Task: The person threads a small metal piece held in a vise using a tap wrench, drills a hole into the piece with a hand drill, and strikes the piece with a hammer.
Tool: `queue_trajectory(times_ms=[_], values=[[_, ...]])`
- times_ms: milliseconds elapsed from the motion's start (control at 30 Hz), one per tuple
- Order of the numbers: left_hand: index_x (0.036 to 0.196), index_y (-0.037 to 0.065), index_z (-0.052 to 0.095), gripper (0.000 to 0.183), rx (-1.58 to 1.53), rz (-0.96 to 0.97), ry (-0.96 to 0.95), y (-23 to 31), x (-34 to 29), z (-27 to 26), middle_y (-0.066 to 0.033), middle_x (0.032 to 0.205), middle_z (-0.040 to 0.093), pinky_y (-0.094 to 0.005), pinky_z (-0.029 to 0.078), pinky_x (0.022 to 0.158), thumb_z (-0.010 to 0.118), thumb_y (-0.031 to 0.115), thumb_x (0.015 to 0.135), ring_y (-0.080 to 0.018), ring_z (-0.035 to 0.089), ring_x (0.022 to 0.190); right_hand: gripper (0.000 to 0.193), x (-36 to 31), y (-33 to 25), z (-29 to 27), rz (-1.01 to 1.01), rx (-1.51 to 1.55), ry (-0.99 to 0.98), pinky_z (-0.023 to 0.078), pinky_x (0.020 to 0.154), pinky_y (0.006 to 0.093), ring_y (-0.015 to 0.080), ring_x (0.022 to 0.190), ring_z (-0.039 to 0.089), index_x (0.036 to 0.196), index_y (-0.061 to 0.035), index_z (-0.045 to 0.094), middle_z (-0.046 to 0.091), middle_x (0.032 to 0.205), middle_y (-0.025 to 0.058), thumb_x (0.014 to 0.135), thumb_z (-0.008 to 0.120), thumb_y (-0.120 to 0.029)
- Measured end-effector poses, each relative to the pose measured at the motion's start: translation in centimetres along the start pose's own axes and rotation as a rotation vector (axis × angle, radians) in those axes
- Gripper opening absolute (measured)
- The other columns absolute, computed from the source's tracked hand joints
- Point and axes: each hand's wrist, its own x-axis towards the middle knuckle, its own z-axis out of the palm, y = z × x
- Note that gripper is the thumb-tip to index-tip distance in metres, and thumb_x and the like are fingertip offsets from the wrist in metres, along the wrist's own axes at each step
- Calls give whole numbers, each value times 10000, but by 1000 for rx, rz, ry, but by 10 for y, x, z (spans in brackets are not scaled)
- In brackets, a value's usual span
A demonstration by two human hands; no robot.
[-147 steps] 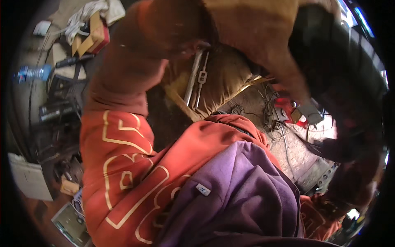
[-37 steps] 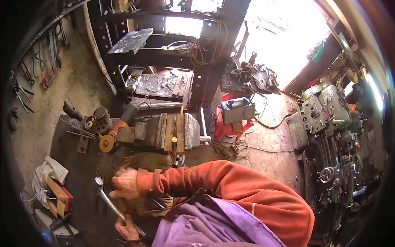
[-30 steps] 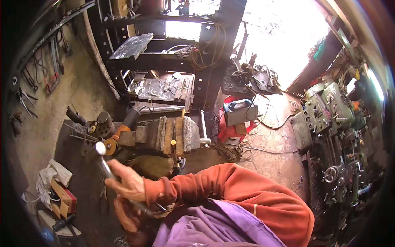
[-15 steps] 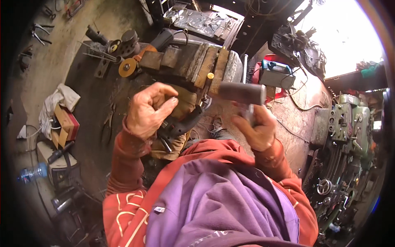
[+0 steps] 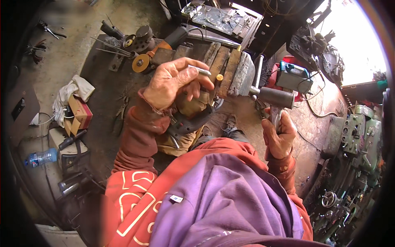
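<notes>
My left hand [image 5: 175, 84] is raised just left of a bench vise [image 5: 242, 76]. Its thumb and fingers pinch a short, bright metal pin [image 5: 200, 71], whose tip points right. Between the vise jaws sit worn blocks, and a brass rod [image 5: 219, 77] shows its round near end among them. To the right, my right hand [image 5: 282, 138] is closed around the handle of a hammer [image 5: 276, 97]. The hammer's thick grey head lies sideways beside the vise handle [image 5: 259, 71]. Below my left hand rests a dark power drill [image 5: 191, 123] on brown cloth.
An angle grinder [image 5: 164, 45] with an orange disc lies on the bench at the back left. Farther left are pliers [image 5: 119, 117], a white cloth over a carton [image 5: 80, 113], and a water bottle [image 5: 42, 157]. A green machine [image 5: 356, 131] stands at the right; cables cross the floor.
My left hand has moved toward the vise, and the pin now shows in its fingers. My right hand and hammer have shifted right and the hammer has turned. The whole view has swung somewhat.
</notes>
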Motion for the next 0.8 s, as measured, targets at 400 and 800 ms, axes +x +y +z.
queue_trajectory(times_ms=[400, 800], values=[[922, 9, 679, 200, 212, 269, 132, -41, -30, 80, -6, 773, 658, -244, 472, 628, 653, 198, 984, -54, 587, 726, 191, 32, -26, 53, -103, 98, -242, 415, 470, 233, 78, 546, 526, 994, 17, 549, 590, 711, 31, 870, 688, -28], [1513, 32, 287, 840, 612, -50, 1490, 96, -263, -210, -114, 942, 699, -314, 495, 520, 762, 212, 844, -179, 619, 662, 342, 45, -35, 93, -128, 137, -770, 268, 380, 219, 71, 409, 407, 950, -25, 518, 572, 604, 56, 899, 759, -263]])
